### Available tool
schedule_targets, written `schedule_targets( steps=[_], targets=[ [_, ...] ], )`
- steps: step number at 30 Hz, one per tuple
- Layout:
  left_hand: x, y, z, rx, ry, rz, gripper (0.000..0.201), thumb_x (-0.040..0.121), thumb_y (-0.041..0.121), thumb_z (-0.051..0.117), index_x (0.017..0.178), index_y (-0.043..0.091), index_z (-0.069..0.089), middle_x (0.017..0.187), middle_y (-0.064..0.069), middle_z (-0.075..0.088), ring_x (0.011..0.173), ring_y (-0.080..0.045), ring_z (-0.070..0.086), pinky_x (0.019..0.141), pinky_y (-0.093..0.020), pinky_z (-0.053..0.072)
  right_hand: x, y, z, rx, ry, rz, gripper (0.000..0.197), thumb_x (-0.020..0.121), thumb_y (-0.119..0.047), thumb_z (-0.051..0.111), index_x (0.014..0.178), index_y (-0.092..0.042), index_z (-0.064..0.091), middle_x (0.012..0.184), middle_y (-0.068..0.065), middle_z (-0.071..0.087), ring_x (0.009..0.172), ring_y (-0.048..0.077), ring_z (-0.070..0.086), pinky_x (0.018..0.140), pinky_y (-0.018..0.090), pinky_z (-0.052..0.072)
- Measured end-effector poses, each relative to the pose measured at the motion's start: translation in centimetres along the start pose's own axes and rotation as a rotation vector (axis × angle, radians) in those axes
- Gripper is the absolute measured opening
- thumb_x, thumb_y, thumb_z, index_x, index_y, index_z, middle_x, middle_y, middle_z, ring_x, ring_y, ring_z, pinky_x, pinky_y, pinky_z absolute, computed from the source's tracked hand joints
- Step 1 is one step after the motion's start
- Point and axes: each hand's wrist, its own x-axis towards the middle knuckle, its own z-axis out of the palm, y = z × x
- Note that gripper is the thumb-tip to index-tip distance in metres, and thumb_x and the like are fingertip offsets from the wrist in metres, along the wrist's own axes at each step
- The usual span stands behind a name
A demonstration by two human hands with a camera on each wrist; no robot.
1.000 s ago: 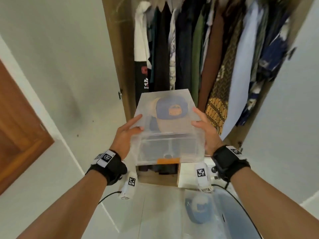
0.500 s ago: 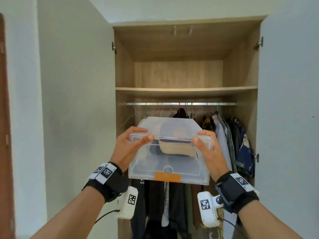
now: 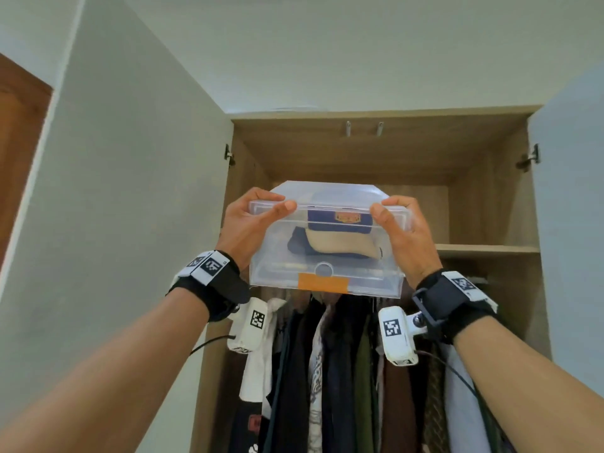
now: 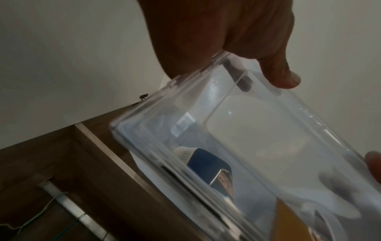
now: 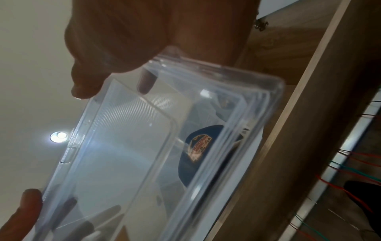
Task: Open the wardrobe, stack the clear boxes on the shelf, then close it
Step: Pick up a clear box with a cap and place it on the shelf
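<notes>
A clear plastic box (image 3: 327,276) with an orange label and a blue and beige cap (image 3: 340,235) inside is held up in front of the open wardrobe, level with its upper shelf (image 3: 487,248). My left hand (image 3: 251,220) grips the box's left side, thumb on the front top edge. My right hand (image 3: 405,230) grips the right side the same way. The left wrist view shows the box (image 4: 237,146) under my thumb; in the right wrist view the box (image 5: 154,154) shows the cap's badge. Most of the shelf is hidden behind the box.
Both wardrobe doors stand open, left door (image 3: 130,223) and right door (image 3: 575,223). Clothes (image 3: 343,371) hang on a rail below the shelf. The wardrobe's top panel (image 3: 376,148) is close above the shelf space. A brown room door (image 3: 16,142) is at far left.
Both hands have lifted the box from waist height up to the level of the upper shelf. My view has tilted upward from the hanging clothes to the wardrobe's top.
</notes>
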Motion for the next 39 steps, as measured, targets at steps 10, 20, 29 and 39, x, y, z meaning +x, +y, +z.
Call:
schedule_targets(
  steps=[10, 20, 29, 39],
  targets=[
    [8.8, -5.4, 0.6, 0.113, 0.028, 0.004, 0.038, 0.073, 0.044, 0.081, 0.092, 0.013, 0.069, 0.088, 0.004, 0.071, 0.075, -0.007, 0.066, 0.067, -0.026, 0.053, 7.1, 5.0, 2.0, -0.284, 0.017, -0.053, 0.095, 0.07, -0.061, 0.075, 0.146, -0.03, 0.027, 0.157, 0.004, 0.03, 0.139, 0.013, 0.033, 0.115, 0.039, 0.029],
    [16.4, -10.1, 1.2, 0.957, 0.032, 0.482, 0.087, 0.083, 0.07, 0.05, 0.152, 0.026, 0.02, 0.162, -0.014, 0.004, 0.149, -0.031, 0.004, 0.118, -0.052, 0.008, 9.1, 13.3, 5.9, -1.273, -0.151, -0.547, 0.063, 0.097, -0.057, 0.028, 0.153, -0.046, 0.0, 0.162, -0.005, -0.021, 0.148, 0.028, -0.023, 0.121, 0.052, 0.001],
    [17.2, -20.0, -3.9, 1.274, -0.305, 0.655, 0.063, 0.101, 0.03, 0.045, 0.155, 0.025, 0.013, 0.163, -0.006, -0.004, 0.149, -0.028, -0.007, 0.109, -0.064, 0.029, 13.8, 17.2, 10.4, -1.299, -0.244, -0.454, 0.057, 0.102, -0.049, 0.03, 0.153, -0.044, 0.004, 0.164, -0.004, -0.013, 0.148, 0.027, -0.023, 0.121, 0.047, -0.001],
    [20.5, -24.6, -4.0, 1.15, -0.448, 0.436, 0.056, 0.102, 0.04, 0.036, 0.154, 0.025, 0.02, 0.162, -0.003, -0.013, 0.148, -0.024, -0.017, 0.107, -0.054, 0.039, 15.6, 21.4, 13.2, -1.282, -0.268, -0.309, 0.056, 0.104, -0.043, 0.029, 0.154, -0.042, 0.005, 0.163, -0.005, -0.018, 0.147, 0.027, -0.025, 0.12, 0.05, 0.0]
  ],
)
